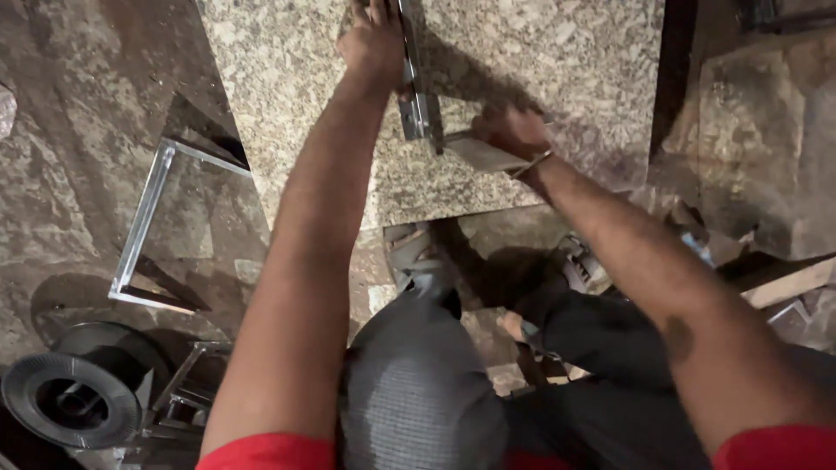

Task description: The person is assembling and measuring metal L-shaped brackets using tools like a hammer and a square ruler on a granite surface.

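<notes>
Seen from the head camera, a person crouches over a speckled granite slab (540, 78) that fills the upper middle of the frame, both bare arms stretched forward across it. The left hand (374, 39), at the top centre, presses flat against a metal angle bar (413, 87) that runs down the slab's face; the fingers lie along the bar rather than around it, apparently to pin it in place as a straight guide. Just right of the bar's lower end, the right hand (509, 130) closes over a flat grey block (483, 155) that lies on the stone and butts against the bar, the fingers curled down over its top edge, as if to keep it tight in the corner the bar forms. A thin bangle (533, 164) circles that wrist.

The slab is polished, beige flecked with brown and black, its near edge cut square. Below it, in the centre, a sandalled foot (416, 252) rests on the rough, dusty floor. At the left of the frame an open rectangular metal frame (144, 222) lies flat, and in the lower left corner sits a black ribbed round disc (70, 400). An offcut of stone (788, 283) lies at the right edge.
</notes>
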